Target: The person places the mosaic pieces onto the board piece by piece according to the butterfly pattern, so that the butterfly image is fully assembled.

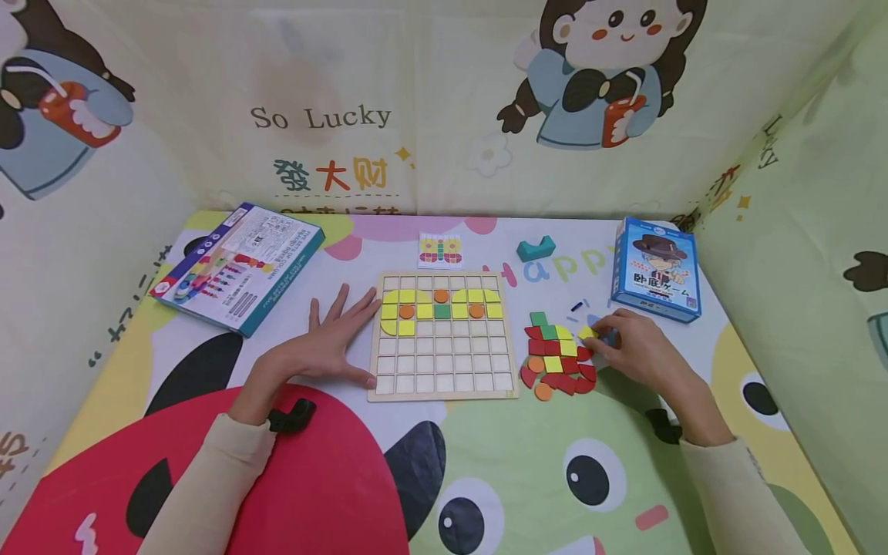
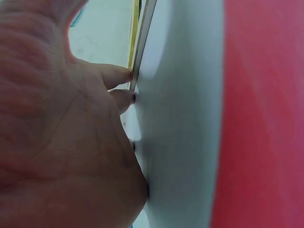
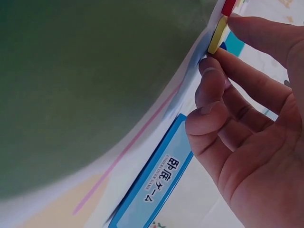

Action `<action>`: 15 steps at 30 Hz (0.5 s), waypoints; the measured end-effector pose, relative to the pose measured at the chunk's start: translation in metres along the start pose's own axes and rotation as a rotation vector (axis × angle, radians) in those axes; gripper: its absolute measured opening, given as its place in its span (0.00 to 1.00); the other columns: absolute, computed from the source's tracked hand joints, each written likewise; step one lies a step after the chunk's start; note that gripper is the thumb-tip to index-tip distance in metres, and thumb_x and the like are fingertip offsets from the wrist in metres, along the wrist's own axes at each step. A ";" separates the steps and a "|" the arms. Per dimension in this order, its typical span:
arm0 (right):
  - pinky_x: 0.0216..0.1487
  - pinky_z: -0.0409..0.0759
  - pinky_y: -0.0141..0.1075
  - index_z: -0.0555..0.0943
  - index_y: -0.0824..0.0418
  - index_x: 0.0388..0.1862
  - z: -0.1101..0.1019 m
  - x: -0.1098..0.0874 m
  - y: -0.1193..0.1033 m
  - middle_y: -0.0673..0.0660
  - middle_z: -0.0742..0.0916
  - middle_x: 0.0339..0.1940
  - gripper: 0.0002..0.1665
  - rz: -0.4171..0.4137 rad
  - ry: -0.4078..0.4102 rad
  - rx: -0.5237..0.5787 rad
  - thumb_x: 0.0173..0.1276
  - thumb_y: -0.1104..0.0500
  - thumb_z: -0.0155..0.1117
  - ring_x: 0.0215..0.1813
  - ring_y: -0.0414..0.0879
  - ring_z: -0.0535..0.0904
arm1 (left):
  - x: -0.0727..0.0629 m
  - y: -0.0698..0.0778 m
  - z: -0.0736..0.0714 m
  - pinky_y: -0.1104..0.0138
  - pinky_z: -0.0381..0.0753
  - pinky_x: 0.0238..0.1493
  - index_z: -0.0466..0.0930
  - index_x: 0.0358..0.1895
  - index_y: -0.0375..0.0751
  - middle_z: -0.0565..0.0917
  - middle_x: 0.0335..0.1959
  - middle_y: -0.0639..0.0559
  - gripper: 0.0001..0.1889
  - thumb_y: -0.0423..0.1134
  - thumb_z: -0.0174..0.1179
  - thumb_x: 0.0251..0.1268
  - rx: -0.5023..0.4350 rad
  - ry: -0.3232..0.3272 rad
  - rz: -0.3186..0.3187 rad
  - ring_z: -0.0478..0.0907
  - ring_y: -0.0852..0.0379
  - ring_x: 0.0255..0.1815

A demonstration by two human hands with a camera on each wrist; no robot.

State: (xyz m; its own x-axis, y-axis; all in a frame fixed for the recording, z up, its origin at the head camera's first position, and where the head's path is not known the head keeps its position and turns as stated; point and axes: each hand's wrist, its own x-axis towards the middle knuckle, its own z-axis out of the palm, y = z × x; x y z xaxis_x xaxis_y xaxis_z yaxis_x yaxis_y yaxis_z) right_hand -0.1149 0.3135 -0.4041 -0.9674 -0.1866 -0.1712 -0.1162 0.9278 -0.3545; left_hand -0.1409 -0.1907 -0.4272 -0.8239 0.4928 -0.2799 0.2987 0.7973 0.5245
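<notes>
Seeing a board (image 1: 444,364) lying flat on the table (image 1: 520,462), with its near edge running left to right. Touching its left side with the left hand (image 1: 326,351), spreading the fingers and grabbing nothing. Holding the right hand (image 1: 638,348) beside a pile (image 1: 552,348) of shapes, right of the board. Seeing a little picture card (image 1: 440,250) lying just past the board's far edge. Pinching a yellow piece (image 3: 217,35) between right thumb and pointer finger, near the pile. Pointing its long edge from thumb to fingertip.
</notes>
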 end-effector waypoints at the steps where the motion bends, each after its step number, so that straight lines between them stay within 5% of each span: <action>1: 0.35 0.78 0.32 0.87 0.66 0.57 0.000 0.000 0.001 0.64 0.89 0.49 0.25 -0.003 0.004 -0.005 0.68 0.52 0.77 0.42 0.50 0.79 | 0.000 0.000 0.000 0.22 0.18 0.76 0.43 0.89 0.50 0.40 0.91 0.46 0.72 0.63 0.81 0.42 0.003 -0.004 -0.002 0.23 0.33 0.89; 15: 0.32 0.77 0.31 0.88 0.67 0.54 0.001 -0.005 0.006 0.64 0.88 0.46 0.22 -0.035 0.027 -0.021 0.67 0.55 0.78 0.38 0.48 0.77 | 0.000 -0.001 0.002 0.22 0.20 0.76 0.41 0.89 0.49 0.39 0.91 0.46 0.75 0.64 0.82 0.38 0.013 -0.016 -0.007 0.24 0.31 0.89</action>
State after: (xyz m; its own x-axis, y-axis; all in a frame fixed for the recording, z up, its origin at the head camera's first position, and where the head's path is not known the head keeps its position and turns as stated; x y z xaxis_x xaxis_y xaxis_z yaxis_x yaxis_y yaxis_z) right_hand -0.1104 0.3196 -0.4059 -0.9683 -0.2107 -0.1343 -0.1546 0.9275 -0.3404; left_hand -0.1402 -0.1913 -0.4291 -0.8180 0.4931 -0.2963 0.2995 0.8048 0.5125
